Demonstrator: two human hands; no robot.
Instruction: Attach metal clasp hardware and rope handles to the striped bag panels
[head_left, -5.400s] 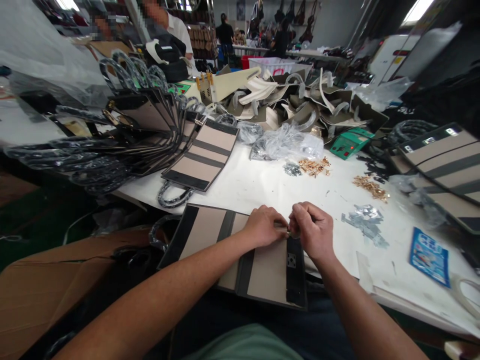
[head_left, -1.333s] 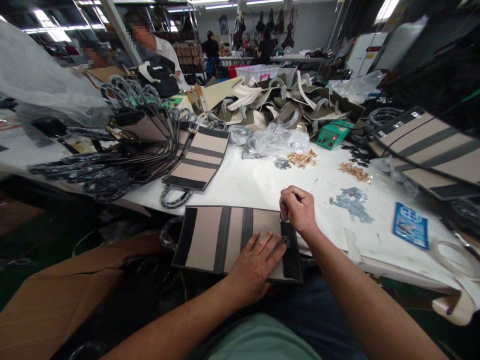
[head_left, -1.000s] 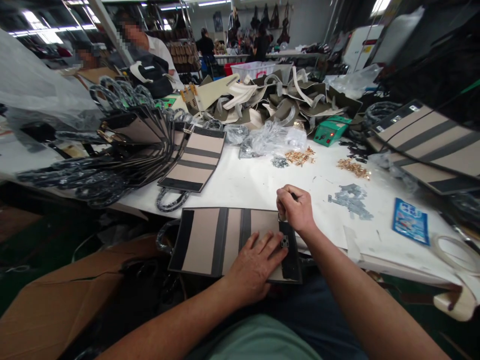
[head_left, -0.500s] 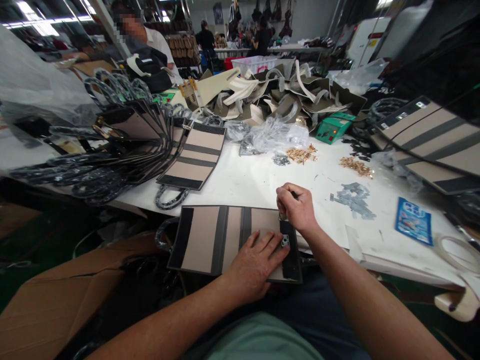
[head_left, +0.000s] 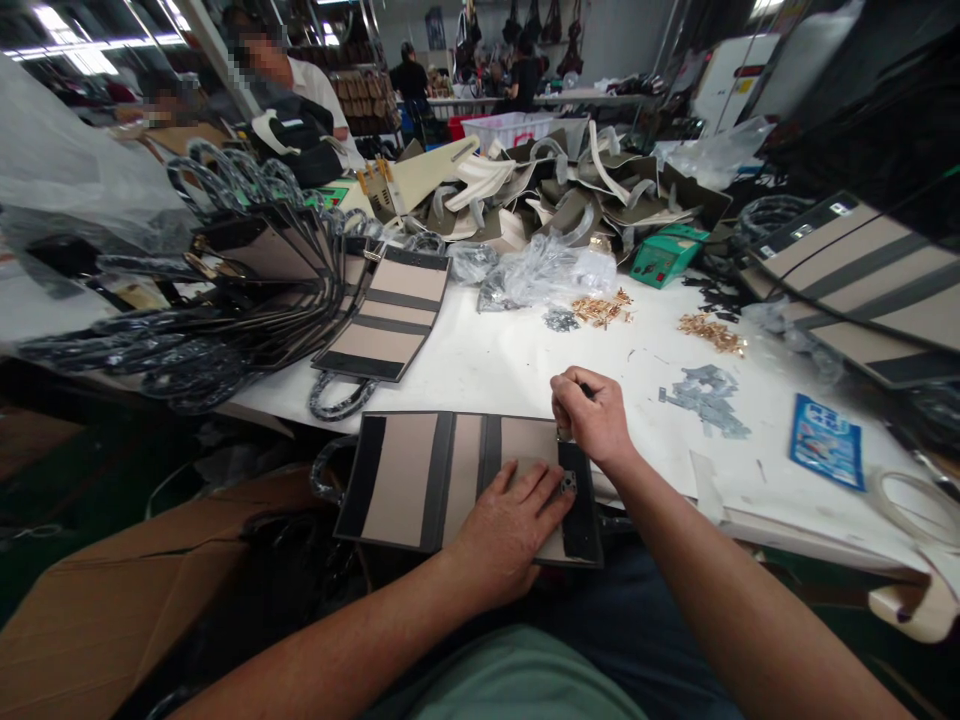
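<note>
One metal plate [head_left: 568, 481] already sits at three o'clock on the panel [head_left: 466, 465], itself at six o'clock in view; its one-o'clock corner seems unfinished. Left hand [head_left: 511, 527] lies spread on it, right hand [head_left: 596, 418] clenches a dark tool [head_left: 588, 391].

A bag panel [head_left: 405, 480] lies across the front edge of the bench [head_left: 502, 350], partly overhanging, the left hand [head_left: 510, 520] on its right part, the right hand [head_left: 596, 415] at its far right corner. More panels are stacked by the left [head_left: 292, 290] and right [head_left: 877, 265] edges. Metal plates [head_left: 705, 398] lie right of the hands, then a packet [head_left: 827, 440] and tape roll [head_left: 879, 498] toward the front right corner. Behind the plates are fittings [head_left: 711, 332]; farther back, a plastic bag [head_left: 532, 272] sits left of a control box [head_left: 667, 254].
</note>
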